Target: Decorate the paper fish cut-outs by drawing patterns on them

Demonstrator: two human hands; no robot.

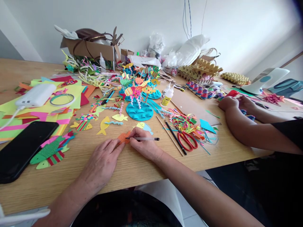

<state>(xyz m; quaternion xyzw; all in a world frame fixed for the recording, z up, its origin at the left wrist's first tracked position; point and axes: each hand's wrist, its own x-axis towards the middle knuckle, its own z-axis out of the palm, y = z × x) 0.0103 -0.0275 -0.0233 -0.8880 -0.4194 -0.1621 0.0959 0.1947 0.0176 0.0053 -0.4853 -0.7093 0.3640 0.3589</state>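
Observation:
An orange paper fish (123, 138) with a dotted pattern lies on the table in front of me. The fingertips of my left hand (103, 159) hold its near left edge against the wood. Pinched in my right hand (145, 145) is a pen (149, 138) with a clear barrel and dark end, its tip on the fish's right part. Just beyond my hands lie a yellow paper fish (103, 125) with a blue curled stem and a pale yellow and blue fish (143, 126). To the right are red-handled scissors (187, 141), a black pencil (175, 137) and a thin wooden stick (169, 135).
Behind stand blue bases (139, 112) bearing paper fish on curled stems, and a glue bottle (167, 97). Paper scraps (186, 121) lie right. A phone (27, 149), power bank (35, 94) and coloured sheets (54, 107) occupy the left. A co-worker's arms (246, 123) rest at right.

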